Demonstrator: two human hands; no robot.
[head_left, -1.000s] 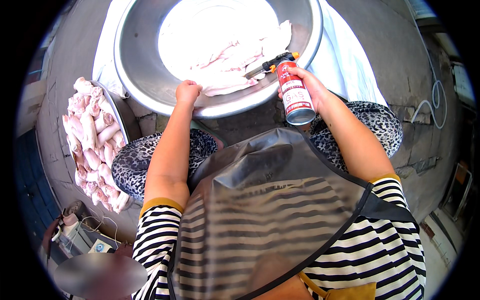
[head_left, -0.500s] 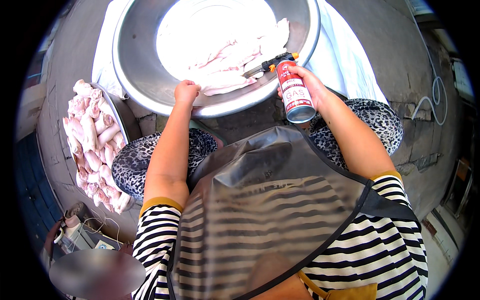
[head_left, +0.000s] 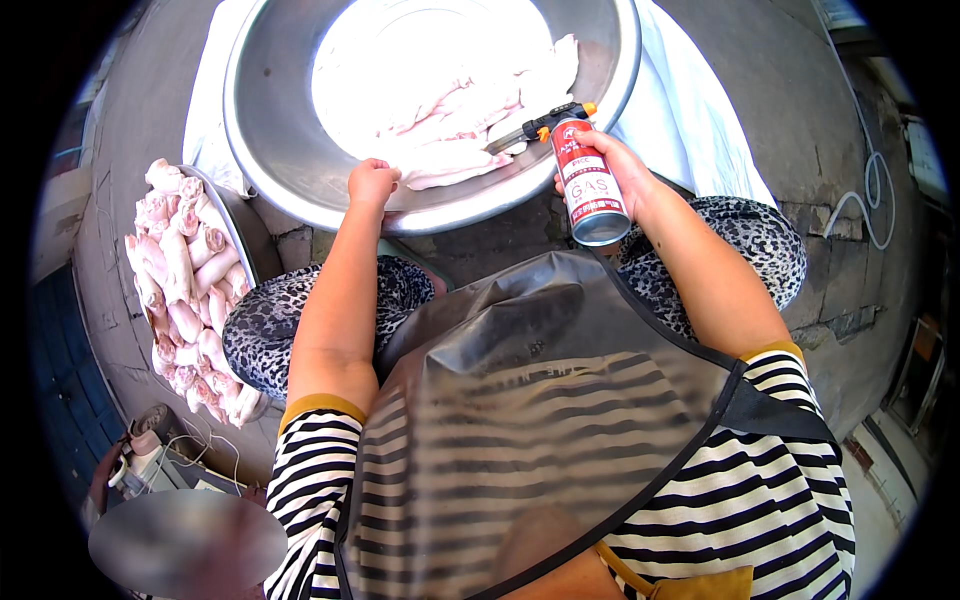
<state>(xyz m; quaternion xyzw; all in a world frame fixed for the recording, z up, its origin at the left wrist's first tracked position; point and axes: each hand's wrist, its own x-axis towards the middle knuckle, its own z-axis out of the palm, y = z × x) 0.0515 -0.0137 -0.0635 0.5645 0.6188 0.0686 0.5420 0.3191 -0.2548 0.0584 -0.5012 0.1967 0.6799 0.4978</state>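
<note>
Head view: I log the left hand [head_left: 373, 184] closed, fingers pinching the left end of a pale trotter [head_left: 455, 168], which lies inside the metal basin [head_left: 275, 130] by its near rim. The right hand [head_left: 628, 168] wraps round a red-and-white gas canister [head_left: 590, 185]; its torch nozzle [head_left: 512, 138] points left at the meat (contact: I cannot tell). Heaped trotters [head_left: 182, 270] fill a container [head_left: 236, 222] left of the knee.

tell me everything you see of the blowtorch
The blowtorch has a red and white cylindrical can with a silvery, metal-looking base, and a black head with orange parts and a dark tube. The right hand grips the can, its base tilted toward the wearer. The tube points left over the basin, at pale meat pieces; contact is unclear, and no flame shows.
</note>
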